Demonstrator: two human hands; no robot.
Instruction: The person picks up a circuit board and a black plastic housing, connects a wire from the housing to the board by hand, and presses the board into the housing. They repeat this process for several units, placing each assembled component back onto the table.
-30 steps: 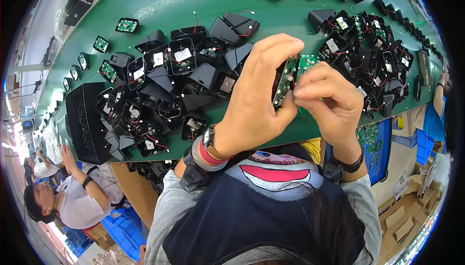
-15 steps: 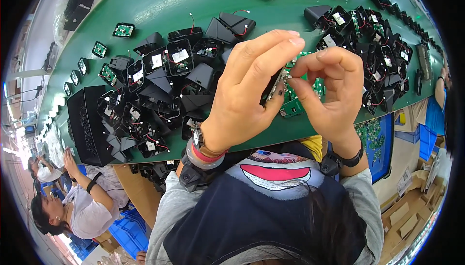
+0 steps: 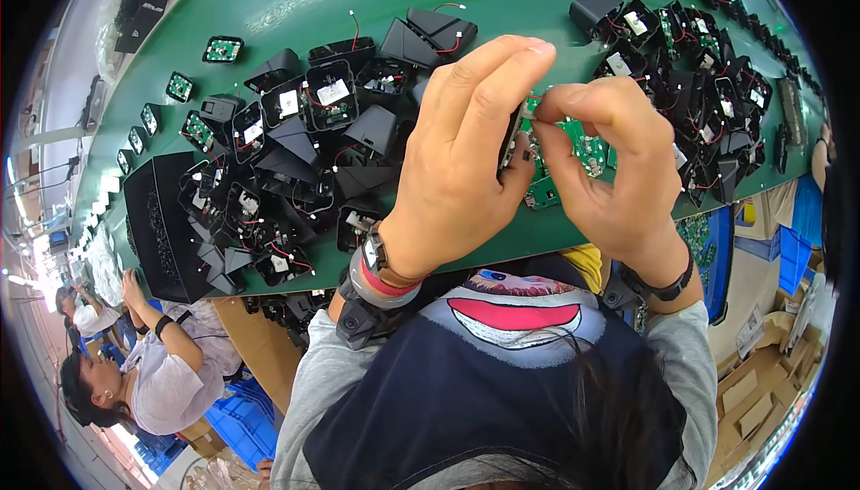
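Note:
My left hand (image 3: pixel 452 163) is closed around a small black housing with a circuit board in it (image 3: pixel 512 142), held on edge between thumb and fingers. Much of that part is hidden behind the hand. My right hand (image 3: pixel 618 163) pinches thumb and forefinger together at the upper edge of the board, by a bit of red wire. What lies between those fingertips is too small to make out. Green circuit boards (image 3: pixel 588 151) lie on the table behind and below my fingers. To the left is a heap of black housings (image 3: pixel 291 145) with red and black leads.
A second heap of housings (image 3: pixel 717 105) is at the right on the green table (image 3: pixel 287 6). A black bin of small dark parts (image 3: pixel 159 221) stands at the left edge. A blue tray of boards (image 3: pixel 717 262) is at lower right. Another person (image 3: pixel 170 373) sits at left.
My right hand has shifted slightly right and down, its fingers curled more, the pinch staying close to the board. My left hand keeps its hold on the housing. The view has shifted a little.

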